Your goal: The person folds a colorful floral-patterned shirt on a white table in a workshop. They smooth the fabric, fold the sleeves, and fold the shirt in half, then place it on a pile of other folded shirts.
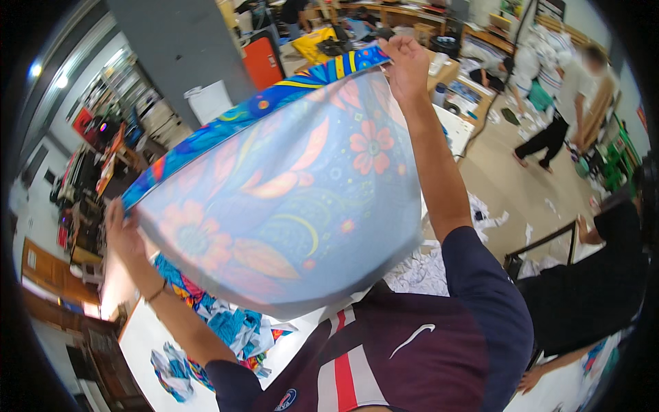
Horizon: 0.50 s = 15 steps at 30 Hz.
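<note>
A large piece of floral-printed fabric is spread in the air before me, its pale reverse side facing me. Along its top edge a strip folds over and shows the bright blue printed face. My left hand grips the left end of that edge, lower in the picture. At the upper right end, my right hand pinches the other corner, raised higher. The fabric sags in a curve towards my chest. Beneath it, crumpled colourful fabric pieces lie on a white table.
The white table extends at lower left. A person in black is close on the right, one hand on a table. Another person walks at upper right. A grey pillar rises ahead; white scraps litter the floor.
</note>
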{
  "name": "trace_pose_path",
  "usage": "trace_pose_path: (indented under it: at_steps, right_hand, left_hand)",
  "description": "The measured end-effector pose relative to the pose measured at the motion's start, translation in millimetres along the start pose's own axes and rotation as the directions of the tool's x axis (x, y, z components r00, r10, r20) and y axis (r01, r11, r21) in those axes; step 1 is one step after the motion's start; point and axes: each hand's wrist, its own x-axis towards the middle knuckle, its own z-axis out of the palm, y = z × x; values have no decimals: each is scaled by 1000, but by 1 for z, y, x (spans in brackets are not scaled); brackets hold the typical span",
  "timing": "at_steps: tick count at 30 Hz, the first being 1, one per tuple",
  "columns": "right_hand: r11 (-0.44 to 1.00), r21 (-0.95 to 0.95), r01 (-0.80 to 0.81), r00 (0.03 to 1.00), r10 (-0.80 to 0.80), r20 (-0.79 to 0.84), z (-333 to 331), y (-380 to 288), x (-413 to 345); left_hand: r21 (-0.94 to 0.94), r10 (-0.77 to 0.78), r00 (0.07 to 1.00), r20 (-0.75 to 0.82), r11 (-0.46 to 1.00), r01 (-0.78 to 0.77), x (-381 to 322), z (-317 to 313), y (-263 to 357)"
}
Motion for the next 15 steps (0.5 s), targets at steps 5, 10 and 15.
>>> trace_pose_path:
  at_steps: [5,10,15]
  right_hand:
    - [965,-195,-175,985,169,-45,-9,75,28]
    - [1000,3,31,999,-31,27,22,58,78]
    - [969,125,212,950,-235,206,-11,13,135]
  left_hand:
    - [-115,-179,983,-39,978,173,28,32,-23]
    - [-167,37,993,-110,984,-56,67,68,48]
    - [-180,223,971,-82,955,-235,21,102,139]
